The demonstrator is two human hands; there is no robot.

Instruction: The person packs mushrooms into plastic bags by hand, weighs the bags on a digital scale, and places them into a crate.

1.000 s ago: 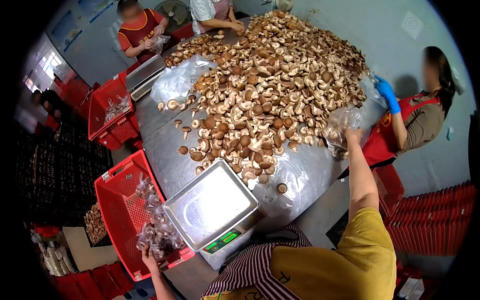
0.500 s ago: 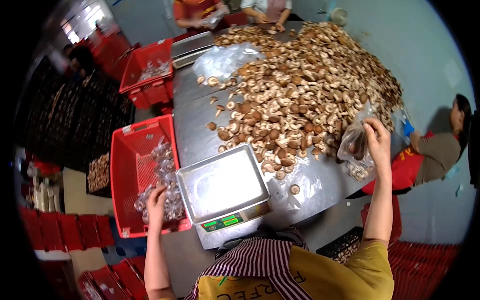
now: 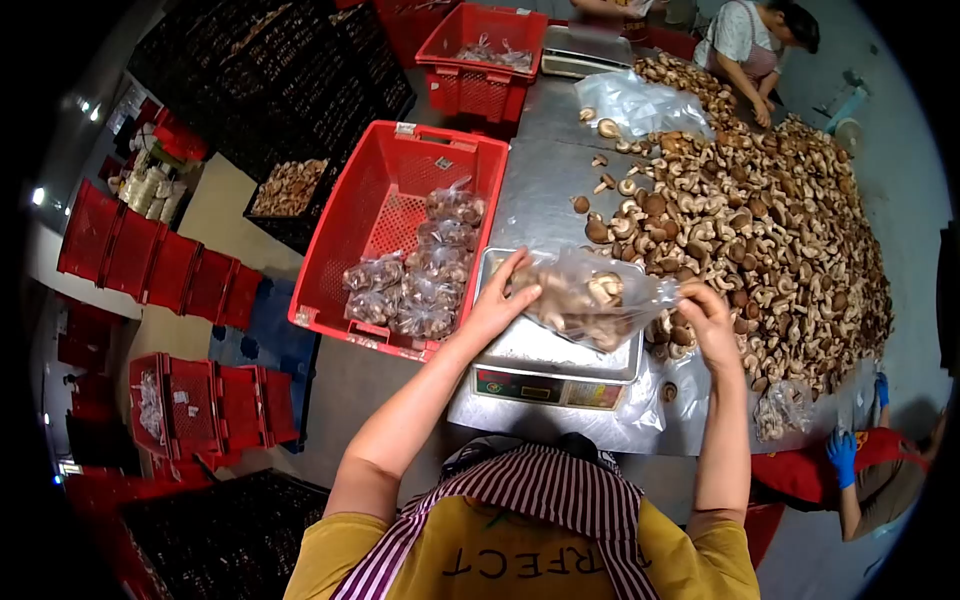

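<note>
A clear plastic bag of mushrooms is tilted over the metal pan of the weighing scale. My left hand holds the bag's filled left end, its fingers partly behind the plastic. Gathered in my right hand is the twisted neck of the same bag, pinched between the fingers. To the right and beyond lies a big heap of loose shiitake mushrooms. Left of the scale stands a red crate with several filled bags inside.
Another filled bag lies at the table's right edge, near a person's blue-gloved hand. Flat plastic bags and a second red crate are farther back. A person reaches into the heap across the table.
My left hand has moved from the red crate to the scale. My right hand has brought a bag leftward from the heap's right side. The view has turned left.
</note>
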